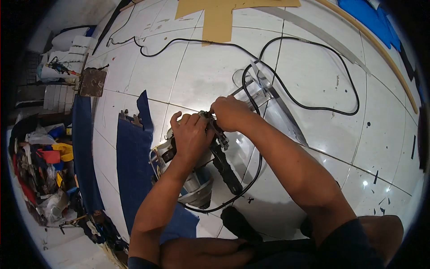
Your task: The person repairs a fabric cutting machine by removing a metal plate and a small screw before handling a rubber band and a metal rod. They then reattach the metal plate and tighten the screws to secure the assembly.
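Note:
A machine that looks like an electric fabric cutter [197,186] lies on its side on the tiles in front of me. Its black ribbed handle [226,170] points toward my foot, and its flat metal base plate [284,114] stands at the far end. My left hand [192,134] is closed over the middle of the machine, fingers bent around its metal parts. Just to the right, my right hand [230,114] has its fingers pressed together at the same mechanism; the small part under them is hidden.
A black power cord [354,96] loops across the white tiles and past the machine. Dark blue fabric [132,166] lies at left, with small metal parts [131,118] on it. Beyond are brown cardboard [217,24], a long metal strip [322,36] and a wooden strip [385,54]. Clutter [49,166] fills the left.

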Available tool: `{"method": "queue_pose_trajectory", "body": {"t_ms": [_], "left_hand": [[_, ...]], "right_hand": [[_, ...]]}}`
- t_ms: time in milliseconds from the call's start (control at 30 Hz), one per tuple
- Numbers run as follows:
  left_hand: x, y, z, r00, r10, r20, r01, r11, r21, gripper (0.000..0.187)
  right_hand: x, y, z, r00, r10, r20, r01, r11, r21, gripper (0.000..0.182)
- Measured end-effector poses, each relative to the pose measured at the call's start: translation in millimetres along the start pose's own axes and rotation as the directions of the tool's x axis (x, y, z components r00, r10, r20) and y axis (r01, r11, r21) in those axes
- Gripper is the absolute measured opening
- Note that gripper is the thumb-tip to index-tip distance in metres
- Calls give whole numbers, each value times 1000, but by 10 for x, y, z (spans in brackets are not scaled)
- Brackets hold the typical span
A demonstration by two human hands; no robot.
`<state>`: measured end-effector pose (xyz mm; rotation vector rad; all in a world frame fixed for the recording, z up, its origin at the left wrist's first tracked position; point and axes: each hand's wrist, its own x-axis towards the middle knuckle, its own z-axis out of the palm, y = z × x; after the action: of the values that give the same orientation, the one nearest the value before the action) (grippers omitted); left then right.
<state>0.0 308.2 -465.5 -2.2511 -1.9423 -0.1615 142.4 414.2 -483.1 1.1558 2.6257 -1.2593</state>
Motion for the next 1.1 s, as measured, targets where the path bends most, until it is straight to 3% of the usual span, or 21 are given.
{"method": "queue_pose_trajectory", "body": {"t_ms": [233, 333, 433, 533, 633, 733, 933, 1100], "left_hand": [[1, 78, -47, 998, -60, 23, 59, 998, 15, 22], [-8, 38, 13, 998, -59, 14, 58, 998, 31, 22], [10, 54, 20, 998, -59, 5, 59, 997, 45, 21], [26, 68, -3, 1000, -8, 27, 7, 1000, 5, 20], [72, 95, -54, 995, -5, 97, 1, 999, 43, 22], [50, 66, -11, 995, 5, 101, -6, 1000, 10, 25], [25, -4, -107, 989, 55, 138, -34, 988, -148, 26], [-6, 39, -163, 984, 113, 141, -102, 991, -83, 21]], "right_hand": [[22, -10, -17, 998, 52, 40, -55, 996, 66, 34], [39, -53, -18, 994, 90, 64, -91, 996, 15, 38], [4, -25, 28, 997, 72, -6, -72, 997, 43, 35], [-27, -66, -49, 996, 50, 70, -51, 999, 15, 33], [-5, -65, 24, 1000, 2, 0, -2, 997, -73, 31], [-4, -10, 21, 1000, 18, 20, -18, 1000, -17, 26], [-2, 13, 50, 991, -71, -114, 60, 993, -99, 23], [33, -65, -77, 1000, -16, 15, 17, 994, -107, 18]]}}
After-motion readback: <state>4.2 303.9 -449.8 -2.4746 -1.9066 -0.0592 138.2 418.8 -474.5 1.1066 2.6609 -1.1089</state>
